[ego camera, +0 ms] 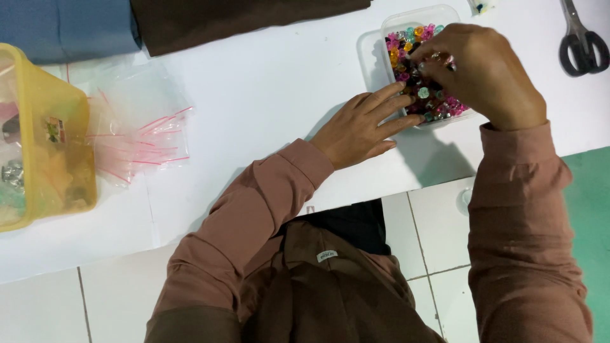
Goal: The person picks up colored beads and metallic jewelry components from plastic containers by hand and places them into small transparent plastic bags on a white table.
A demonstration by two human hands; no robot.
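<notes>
A clear plastic box (389,25) full of small coloured beads (406,44) in pink, orange, teal and dark tones stands on the white table (267,82). My right hand (483,73) reaches into the box from above, its fingertips pinched among the beads; I cannot see whether a bead is between them. My left hand (362,127) lies flat on the table, fingers spread, with the fingertips touching the box's near left side.
A pile of small clear zip bags with pink strips (143,136) lies at the left, beside a yellow plastic tub (44,140). Black-handled scissors (581,41) rest at the top right. Blue cloth (67,25) and brown cloth (241,16) lie along the far edge.
</notes>
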